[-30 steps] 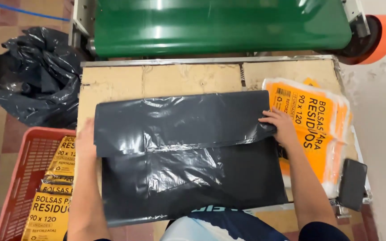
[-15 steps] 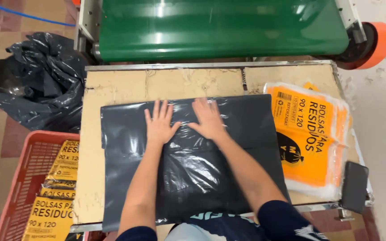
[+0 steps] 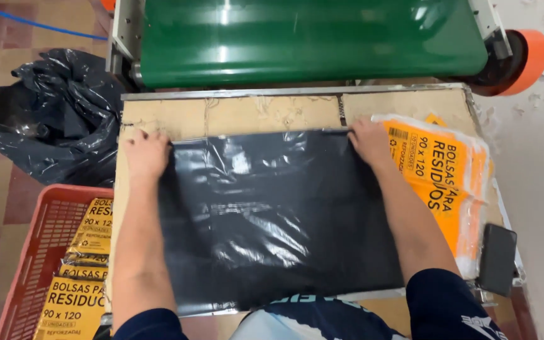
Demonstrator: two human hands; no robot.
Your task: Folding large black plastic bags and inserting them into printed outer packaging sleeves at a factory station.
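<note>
Left hand [image 3: 145,153] and right hand [image 3: 369,142], both flat and spread, on black plastic bag [image 3: 272,214] corners.

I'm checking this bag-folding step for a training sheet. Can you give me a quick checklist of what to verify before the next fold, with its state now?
1. Left hand on the black bag's far left corner: ok.
2. Right hand on its far right corner: ok.
3. Bag lies flat: not ok, wrinkled.
4. Bag wholly on the cardboard top: not ok, near edge overhangs.
5. Orange packets clear of bag: cannot tell.
</note>
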